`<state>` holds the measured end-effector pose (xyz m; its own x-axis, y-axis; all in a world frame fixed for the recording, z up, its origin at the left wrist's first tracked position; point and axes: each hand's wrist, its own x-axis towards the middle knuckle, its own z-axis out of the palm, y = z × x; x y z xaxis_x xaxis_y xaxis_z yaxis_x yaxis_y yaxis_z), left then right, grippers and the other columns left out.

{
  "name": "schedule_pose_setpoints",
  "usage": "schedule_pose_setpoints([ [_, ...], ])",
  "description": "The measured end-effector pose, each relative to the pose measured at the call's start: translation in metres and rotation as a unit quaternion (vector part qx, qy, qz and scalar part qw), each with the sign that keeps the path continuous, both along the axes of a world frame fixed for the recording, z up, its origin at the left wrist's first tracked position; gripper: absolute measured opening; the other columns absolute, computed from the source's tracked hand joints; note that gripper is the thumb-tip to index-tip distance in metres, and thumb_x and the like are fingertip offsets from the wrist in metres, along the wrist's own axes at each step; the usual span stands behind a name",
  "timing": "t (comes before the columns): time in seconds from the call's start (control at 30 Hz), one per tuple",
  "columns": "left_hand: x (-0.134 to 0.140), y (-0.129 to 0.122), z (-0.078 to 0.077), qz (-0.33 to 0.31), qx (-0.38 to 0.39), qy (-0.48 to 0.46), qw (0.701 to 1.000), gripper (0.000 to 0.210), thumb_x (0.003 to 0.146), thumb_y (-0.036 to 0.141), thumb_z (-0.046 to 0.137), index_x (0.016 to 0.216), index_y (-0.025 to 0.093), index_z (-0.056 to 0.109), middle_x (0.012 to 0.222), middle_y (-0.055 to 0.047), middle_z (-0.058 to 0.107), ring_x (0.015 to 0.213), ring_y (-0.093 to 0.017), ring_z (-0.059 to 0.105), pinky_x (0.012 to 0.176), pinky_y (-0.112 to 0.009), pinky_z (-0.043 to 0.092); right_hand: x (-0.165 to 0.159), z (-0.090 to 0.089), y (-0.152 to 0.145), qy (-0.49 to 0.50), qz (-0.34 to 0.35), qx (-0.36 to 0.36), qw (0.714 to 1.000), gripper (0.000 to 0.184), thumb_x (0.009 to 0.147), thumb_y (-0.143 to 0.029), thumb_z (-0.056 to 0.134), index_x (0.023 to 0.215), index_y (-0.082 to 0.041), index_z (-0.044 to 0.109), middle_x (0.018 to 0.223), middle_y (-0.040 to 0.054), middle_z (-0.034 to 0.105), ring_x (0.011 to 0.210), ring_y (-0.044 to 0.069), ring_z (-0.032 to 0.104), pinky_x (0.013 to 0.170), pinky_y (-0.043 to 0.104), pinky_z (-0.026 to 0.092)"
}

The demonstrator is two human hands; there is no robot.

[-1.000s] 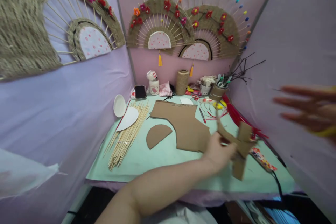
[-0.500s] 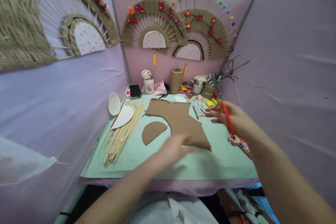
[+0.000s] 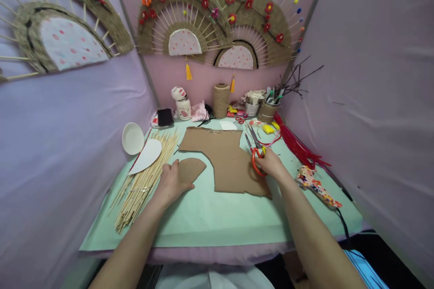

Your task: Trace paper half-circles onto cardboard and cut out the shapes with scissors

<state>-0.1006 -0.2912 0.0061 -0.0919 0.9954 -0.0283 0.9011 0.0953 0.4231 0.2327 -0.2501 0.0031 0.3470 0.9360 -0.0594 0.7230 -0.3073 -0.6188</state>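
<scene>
My left hand [image 3: 171, 185] is over the left part of a brown cardboard half circle [image 3: 191, 169], thumb and fingers spread at its edges; the piece lies flat. In my right hand [image 3: 271, 165] is a pair of scissors with orange handles [image 3: 257, 158], gripped at the handles. Their blades point away from me, over the right side of a large cut cardboard sheet [image 3: 230, 167]. A craft knife or pen [image 3: 248, 142] lies beside the blades.
Left are bamboo sticks [image 3: 142, 189], a white paper half circle [image 3: 147, 156] and a white bowl [image 3: 133, 138]. Right are red pipe cleaners [image 3: 294, 142] and a flower-patterned glue gun [image 3: 317, 186]. Behind stands a twine spool [image 3: 221, 101]; decorated fans [image 3: 185, 13] hang on the wall.
My left hand has moved left from the large cardboard sheet to the half circle. My right hand has lowered the scissors towards the table, moving left. The view has tilted down.
</scene>
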Motion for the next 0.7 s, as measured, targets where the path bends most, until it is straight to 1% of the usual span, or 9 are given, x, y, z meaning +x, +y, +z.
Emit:
schedule_pose_setpoints([
  [0.1, -0.002, 0.000, 0.005, 0.034, 0.006, -0.132, 0.991, 0.083, 0.053, 0.041, 0.075, 0.125, 0.013, 0.047, 0.115, -0.015, 0.054, 0.105, -0.033, 0.055, 0.087, -0.042, 0.043, 0.005, -0.005, 0.001, 0.015, 0.001, -0.008, 1.000, 0.010, 0.067, -0.025, 0.060, 0.073, -0.019, 0.054, 0.056, -0.0009, 0.054, 0.057, 0.017, 0.053, 0.051, 0.025, 0.028],
  [0.17, 0.004, -0.003, 0.007, 0.057, -0.014, -0.293, 0.954, 0.062, 0.059, 0.042, 0.073, 0.111, 0.014, 0.055, 0.105, -0.013, 0.062, 0.098, -0.030, 0.060, 0.082, -0.041, 0.046, 0.007, -0.006, 0.000, 0.029, 0.001, -0.006, 1.000, 0.008, 0.067, -0.024, 0.059, 0.071, -0.020, 0.054, 0.053, -0.0018, 0.053, 0.055, 0.016, 0.052, 0.050, 0.024, 0.028],
  [0.2, 0.010, -0.004, 0.008, 0.064, -0.033, -0.390, 0.918, 0.054, 0.062, 0.042, 0.072, 0.107, 0.015, 0.056, 0.102, -0.012, 0.065, 0.095, -0.028, 0.061, 0.079, -0.039, 0.047, 0.007, -0.006, -0.002, 0.037, 0.000, -0.004, 0.999, 0.007, 0.067, -0.024, 0.059, 0.069, -0.020, 0.054, 0.052, -0.0020, 0.052, 0.055, 0.016, 0.052, 0.050, 0.024, 0.028],
  [0.27, 0.027, -0.005, 0.009, 0.068, -0.080, -0.564, 0.819, 0.046, 0.066, 0.040, 0.071, 0.103, 0.016, 0.058, 0.101, -0.012, 0.068, 0.092, -0.024, 0.063, 0.078, -0.035, 0.048, 0.009, -0.006, -0.004, 0.052, -0.002, -0.001, 0.999, 0.008, 0.066, -0.023, 0.059, 0.067, -0.020, 0.053, 0.050, -0.0024, 0.051, 0.053, 0.015, 0.051, 0.049, 0.024, 0.027],
  [0.3, 0.037, -0.006, 0.010, 0.065, -0.103, -0.621, 0.774, 0.043, 0.066, 0.036, 0.073, 0.101, 0.015, 0.059, 0.101, -0.012, 0.069, 0.091, -0.022, 0.063, 0.078, -0.033, 0.048, 0.009, -0.006, -0.005, 0.061, -0.002, 0.001, 0.998, 0.009, 0.065, -0.023, 0.060, 0.066, -0.020, 0.052, 0.050, -0.0026, 0.050, 0.052, 0.015, 0.050, 0.049, 0.024, 0.027],
  [0.37, 0.056, -0.005, 0.010, 0.048, -0.139, -0.678, 0.720, 0.037, 0.067, 0.031, 0.075, 0.096, 0.013, 0.061, 0.100, -0.012, 0.070, 0.091, -0.021, 0.063, 0.080, -0.031, 0.047, 0.010, -0.007, -0.005, 0.082, -0.001, 0.003, 0.997, 0.011, 0.063, -0.022, 0.061, 0.064, -0.020, 0.050, 0.049, -0.0032, 0.050, 0.051, 0.014, 0.049, 0.049, 0.024, 0.027],
  [0.47, 0.075, -0.003, 0.011, 0.023, -0.159, -0.699, 0.697, 0.032, 0.070, 0.029, 0.074, 0.095, 0.012, 0.063, 0.103, -0.012, 0.070, 0.093, -0.021, 0.063, 0.081, -0.030, 0.047, 0.009, -0.010, -0.005, 0.128, 0.015, 0.007, 0.992, 0.017, 0.060, -0.024, 0.064, 0.063, -0.020, 0.048, 0.050, -0.0041, 0.050, 0.049, 0.013, 0.047, 0.049, 0.023, 0.029],
  [0.6, 0.078, -0.006, 0.011, 0.023, -0.151, -0.711, 0.687, 0.029, 0.072, 0.030, 0.073, 0.094, 0.013, 0.064, 0.104, -0.012, 0.069, 0.095, -0.021, 0.063, 0.079, -0.029, 0.047, 0.004, -0.005, -0.009, 0.207, 0.038, 0.021, 0.977, 0.024, 0.062, -0.034, 0.066, 0.072, -0.020, 0.050, 0.058, -0.0040, 0.053, 0.053, 0.013, 0.048, 0.051, 0.024, 0.037],
  [0.7, 0.071, -0.008, 0.013, 0.031, -0.120, -0.726, 0.677, 0.031, 0.071, 0.031, 0.073, 0.095, 0.014, 0.064, 0.104, -0.011, 0.069, 0.095, -0.021, 0.062, 0.077, -0.029, 0.047, -0.002, 0.014, -0.016, 0.279, 0.028, 0.109, 0.954, 0.033, 0.063, -0.040, 0.070, 0.077, -0.021, 0.047, 0.064, -0.0050, 0.051, 0.056, 0.012, 0.048, 0.053, 0.024, 0.039],
])
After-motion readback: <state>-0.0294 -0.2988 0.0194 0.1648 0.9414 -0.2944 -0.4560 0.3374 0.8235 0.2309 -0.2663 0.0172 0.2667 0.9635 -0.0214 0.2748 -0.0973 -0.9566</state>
